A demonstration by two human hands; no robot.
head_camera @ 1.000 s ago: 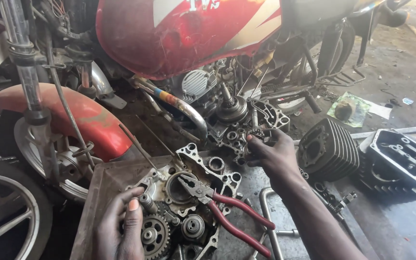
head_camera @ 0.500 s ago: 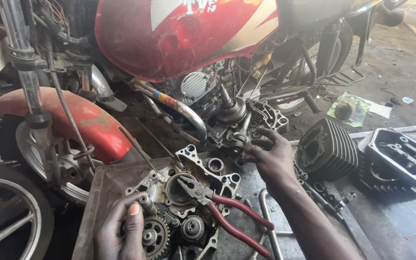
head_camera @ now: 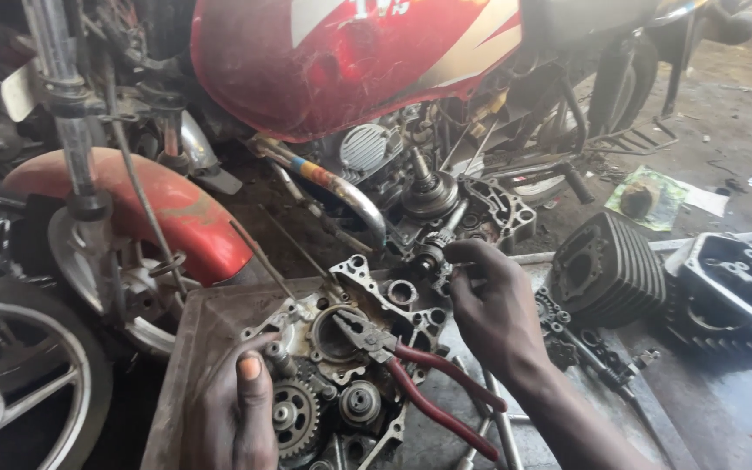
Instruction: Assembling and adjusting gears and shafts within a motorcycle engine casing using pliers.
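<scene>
The right hand [head_camera: 493,305] is closing its fingertips on a small gear shaft [head_camera: 433,257], holding it just above the far edge of the crankcase [head_camera: 341,365]. The shaft is sitting at the fingertips, between that hand and a second engine case [head_camera: 480,213] lying beyond it under the red tank [head_camera: 324,61]. The left hand [head_camera: 237,409] is resting on the near left side of the crankcase, thumb up, fingers curling around a short shaft [head_camera: 276,357] there; how tightly it is gripping cannot be told. A toothed gear [head_camera: 293,418] is sitting just right of that thumb. Red-handled pliers [head_camera: 411,374] are lying across the crankcase, between the two hands, touched by neither. The crankcase is sitting in a metal tray [head_camera: 193,348]. A finned cylinder [head_camera: 607,270] is lying well right of the right hand, beside a dark cover [head_camera: 728,292].
</scene>
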